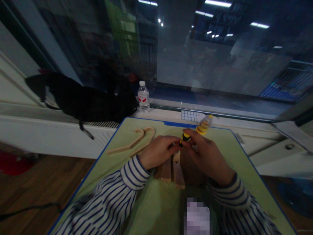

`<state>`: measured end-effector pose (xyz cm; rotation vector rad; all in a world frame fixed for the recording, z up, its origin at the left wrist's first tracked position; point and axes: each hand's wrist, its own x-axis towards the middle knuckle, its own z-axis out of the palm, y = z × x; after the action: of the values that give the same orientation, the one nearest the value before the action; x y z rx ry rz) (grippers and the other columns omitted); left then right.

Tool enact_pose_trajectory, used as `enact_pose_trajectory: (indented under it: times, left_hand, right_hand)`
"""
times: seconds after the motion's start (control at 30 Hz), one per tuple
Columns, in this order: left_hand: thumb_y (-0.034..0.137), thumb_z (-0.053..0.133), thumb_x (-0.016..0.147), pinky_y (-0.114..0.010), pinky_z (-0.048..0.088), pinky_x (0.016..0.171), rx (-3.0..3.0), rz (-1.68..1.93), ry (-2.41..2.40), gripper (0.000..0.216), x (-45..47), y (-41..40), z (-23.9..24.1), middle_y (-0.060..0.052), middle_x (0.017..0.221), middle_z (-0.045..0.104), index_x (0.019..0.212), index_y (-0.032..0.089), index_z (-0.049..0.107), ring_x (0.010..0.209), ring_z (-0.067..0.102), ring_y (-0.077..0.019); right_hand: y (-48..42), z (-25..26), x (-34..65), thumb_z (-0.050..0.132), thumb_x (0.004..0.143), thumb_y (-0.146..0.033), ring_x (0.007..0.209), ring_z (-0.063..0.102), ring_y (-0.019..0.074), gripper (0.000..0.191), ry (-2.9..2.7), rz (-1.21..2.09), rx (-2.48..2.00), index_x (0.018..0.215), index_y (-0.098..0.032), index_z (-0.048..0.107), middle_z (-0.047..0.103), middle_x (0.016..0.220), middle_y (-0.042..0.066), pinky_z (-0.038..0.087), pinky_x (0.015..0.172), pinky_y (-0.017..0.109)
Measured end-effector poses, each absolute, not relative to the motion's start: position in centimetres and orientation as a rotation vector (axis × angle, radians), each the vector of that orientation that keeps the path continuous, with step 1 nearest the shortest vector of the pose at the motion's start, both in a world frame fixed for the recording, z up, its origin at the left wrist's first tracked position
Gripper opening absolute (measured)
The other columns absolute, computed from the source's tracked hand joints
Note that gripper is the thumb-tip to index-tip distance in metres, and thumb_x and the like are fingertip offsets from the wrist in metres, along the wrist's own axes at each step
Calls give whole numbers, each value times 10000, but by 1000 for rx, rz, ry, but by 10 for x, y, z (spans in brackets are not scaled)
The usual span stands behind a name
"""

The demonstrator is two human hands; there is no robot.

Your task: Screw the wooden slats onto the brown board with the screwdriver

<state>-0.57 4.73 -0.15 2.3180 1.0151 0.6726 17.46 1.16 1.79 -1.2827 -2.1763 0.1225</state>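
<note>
My right hand (206,153) is closed round a short yellow-and-black screwdriver (186,137), held by its handle. Just left of the tool's lower end, my left hand (160,151) pinches with thumb and fingers. What sits between those fingertips is hidden. Beneath both hands lie wooden pieces: a pale piece with a dark hole (178,169), a second slat (166,171) beside it, and a darker brown board (193,169) partly covered by my right hand. Two hooked wooden strips (127,147) rest on the table to the left of my left hand.
The green table (151,212) has a blue edge. A clear container with yellow cap and base (204,124) stands at its far side. On the windowsill are a water bottle (143,98) and a black bag (85,101). A blurred pale object (197,217) shows near me.
</note>
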Motion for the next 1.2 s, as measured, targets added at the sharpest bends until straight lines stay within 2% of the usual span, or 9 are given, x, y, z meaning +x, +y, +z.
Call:
enact_pose_trajectory:
  times: [0.33, 0.47, 0.63, 0.8, 1.0, 1.2]
  left_hand:
    - [189, 469, 886, -248, 429, 791, 2336, 650, 960, 190, -7, 47, 0, -21, 975, 670, 987, 204, 629, 914, 603, -166]
    - [193, 490, 872, -225, 430, 722, 2321, 648, 1004, 190, -7, 46, 2, -10, 939, 674, 996, 215, 632, 855, 607, -153]
    - [298, 546, 849, -216, 410, 624, 2315, 647, 1107, 185, -7, 45, 3, -2, 842, 665, 991, 218, 634, 740, 592, -143]
    - [336, 552, 850, -217, 398, 617, 2323, 670, 1129, 177, -6, 46, 1, -7, 848, 661, 932, 205, 640, 744, 584, -142]
    - [330, 566, 846, -217, 390, 621, 2330, 675, 1112, 161, -8, 47, 1, -3, 843, 658, 918, 204, 637, 746, 581, -140]
    - [308, 554, 852, -212, 386, 605, 2329, 659, 1098, 142, -7, 47, 2, 0, 809, 657, 890, 200, 638, 729, 580, -139]
  right_hand:
    - [12, 16, 174, 471, 909, -300, 820, 670, 214, 323, -2161, 144, -1280, 1217, -205, 442, 687, 969, 80, 525, 707, 349]
    - [13, 16, 174, 471, 908, -292, 831, 666, 218, 323, -2168, 146, -1277, 1219, -210, 437, 678, 974, 79, 525, 715, 356]
    - [14, 15, 175, 476, 906, -293, 835, 665, 220, 322, -2165, 148, -1290, 1214, -205, 437, 671, 1000, 88, 523, 731, 366]
    - [12, 17, 174, 477, 904, -293, 835, 660, 219, 347, -2177, 139, -1276, 1235, -200, 432, 675, 989, 87, 523, 726, 366]
    - [9, 20, 175, 480, 896, -255, 833, 652, 214, 474, -2214, 104, -1244, 1352, -221, 356, 675, 1018, 82, 525, 721, 372]
    - [10, 20, 175, 456, 908, -243, 867, 654, 210, 379, -2216, 101, -1243, 1286, -217, 437, 674, 1044, 80, 525, 762, 373]
